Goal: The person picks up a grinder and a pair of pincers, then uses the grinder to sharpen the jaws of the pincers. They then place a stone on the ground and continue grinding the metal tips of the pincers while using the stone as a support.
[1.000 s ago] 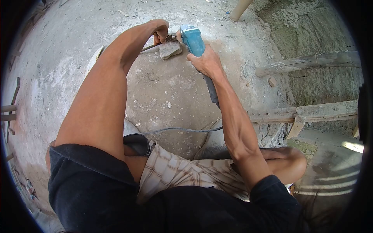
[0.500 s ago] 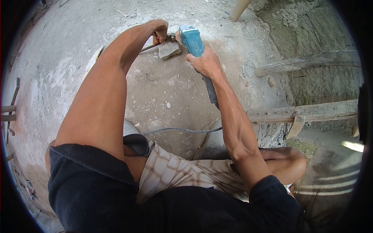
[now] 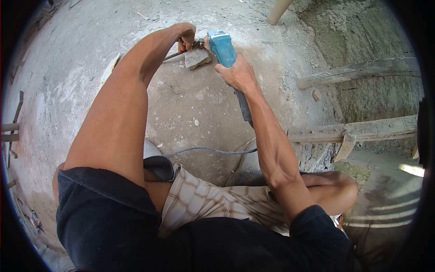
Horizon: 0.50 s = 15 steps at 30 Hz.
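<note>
My right hand [image 3: 240, 72] is wrapped round the body of a blue angle grinder [image 3: 222, 49], its dark rear handle running back along my forearm. The grinder's head points away from me, close to the right end of a thin metal rod [image 3: 173, 55]. My left hand [image 3: 185, 41] is closed on that rod, wrist bent sharply, fingers partly hidden. Under the rod's end a grey stone [image 3: 197, 58] lies on the ground. The grinder's disc cannot be made out clearly.
A power cord [image 3: 208, 150] runs across the ground before my legs. To the right lie a wooden pole [image 3: 358, 74] and a wooden beam [image 3: 353, 132], with a small stone chunk [image 3: 316, 95] between them. An upright post [image 3: 279, 11] stands at the far right.
My right hand and the grinder have shifted very slightly to the left. My left hand, the rod and the stone look the same.
</note>
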### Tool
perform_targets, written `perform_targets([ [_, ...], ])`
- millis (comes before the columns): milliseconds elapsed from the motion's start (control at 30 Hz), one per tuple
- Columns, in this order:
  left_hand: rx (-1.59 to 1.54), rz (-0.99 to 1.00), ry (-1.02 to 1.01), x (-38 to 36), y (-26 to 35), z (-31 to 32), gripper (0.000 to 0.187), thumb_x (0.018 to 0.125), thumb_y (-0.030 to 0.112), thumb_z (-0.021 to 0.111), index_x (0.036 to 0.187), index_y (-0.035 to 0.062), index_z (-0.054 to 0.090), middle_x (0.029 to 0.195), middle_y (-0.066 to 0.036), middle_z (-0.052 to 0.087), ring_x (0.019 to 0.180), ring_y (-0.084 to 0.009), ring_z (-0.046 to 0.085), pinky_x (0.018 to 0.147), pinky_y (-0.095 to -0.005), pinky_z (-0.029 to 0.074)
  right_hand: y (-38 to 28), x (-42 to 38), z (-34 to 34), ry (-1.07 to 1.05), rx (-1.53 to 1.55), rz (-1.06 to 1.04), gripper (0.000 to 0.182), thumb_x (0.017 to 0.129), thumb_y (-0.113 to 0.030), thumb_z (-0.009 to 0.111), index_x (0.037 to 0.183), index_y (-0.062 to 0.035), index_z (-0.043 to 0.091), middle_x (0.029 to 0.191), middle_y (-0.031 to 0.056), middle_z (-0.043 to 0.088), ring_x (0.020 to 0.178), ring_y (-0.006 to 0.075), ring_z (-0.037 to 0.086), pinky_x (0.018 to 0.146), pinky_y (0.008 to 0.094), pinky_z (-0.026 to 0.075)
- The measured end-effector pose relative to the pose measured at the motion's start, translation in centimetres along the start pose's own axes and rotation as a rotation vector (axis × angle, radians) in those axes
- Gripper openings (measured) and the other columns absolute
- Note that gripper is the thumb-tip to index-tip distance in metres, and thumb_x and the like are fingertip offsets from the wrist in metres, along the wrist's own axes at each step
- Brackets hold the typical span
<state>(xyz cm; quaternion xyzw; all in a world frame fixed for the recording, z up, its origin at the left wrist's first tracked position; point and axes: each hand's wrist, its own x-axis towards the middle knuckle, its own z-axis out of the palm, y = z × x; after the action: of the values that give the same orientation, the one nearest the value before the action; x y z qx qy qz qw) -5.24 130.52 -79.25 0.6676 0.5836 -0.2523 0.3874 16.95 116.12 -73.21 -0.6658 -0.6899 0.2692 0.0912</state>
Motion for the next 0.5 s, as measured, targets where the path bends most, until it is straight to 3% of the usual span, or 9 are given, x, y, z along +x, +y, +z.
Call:
perform_targets([
  [33,0.001,0.001,0.0,0.1,0.0,0.0,0.045,0.091,0.015,0.063,0.051,0.014,0.042,0.052,-0.001,0.044,0.101,-0.0278,0.069,0.07,-0.0375,0.047,-0.1,-0.1,-0.1,-0.004,-0.001,0.007,0.071,0.069,-0.039,0.07,0.12,0.0082,0.052,0.11,0.0293,0.063,0.103,0.0402,0.063,0.09,0.0438,0.05],
  [100,-0.033,-0.022,0.113,0.2,0.0,0.0,0.018,0.076,0.012,0.079,0.075,-0.0028,0.069,0.076,-0.012,0.073,0.074,-0.0206,0.073,0.063,-0.0317,0.057,-0.2,-0.1,-0.1,-0.007,-0.002,0.016,0.072,0.069,-0.039,0.069,0.121,0.0082,0.052,0.11,0.0293,0.063,0.103,0.0402,0.063,0.09,0.0438,0.05],
  [433,-0.083,-0.03,0.117,-1.2,0.5,0.1,0.018,0.077,0.013,0.079,0.07,0.0019,0.067,0.073,-0.009,0.071,0.077,-0.0211,0.074,0.062,-0.0294,0.056,-0.2,1.2,0.0,0.034,0.031,0.006,0.072,0.07,-0.039,0.069,0.121,0.0083,0.052,0.112,0.0286,0.063,0.105,0.0396,0.063,0.091,0.0432,0.048],
  [500,-0.057,-0.012,0.138,-1.3,0.5,0.4,0.018,0.083,0.008,0.073,0.069,0.0045,0.062,0.07,-0.009,0.066,0.084,-0.0274,0.073,0.07,-0.0362,0.057,-0.2,1.3,0.0,0.046,0.046,0.011,0.071,0.07,-0.038,0.069,0.121,0.0083,0.053,0.112,0.0283,0.063,0.105,0.0393,0.062,0.091,0.0432,0.048],
])
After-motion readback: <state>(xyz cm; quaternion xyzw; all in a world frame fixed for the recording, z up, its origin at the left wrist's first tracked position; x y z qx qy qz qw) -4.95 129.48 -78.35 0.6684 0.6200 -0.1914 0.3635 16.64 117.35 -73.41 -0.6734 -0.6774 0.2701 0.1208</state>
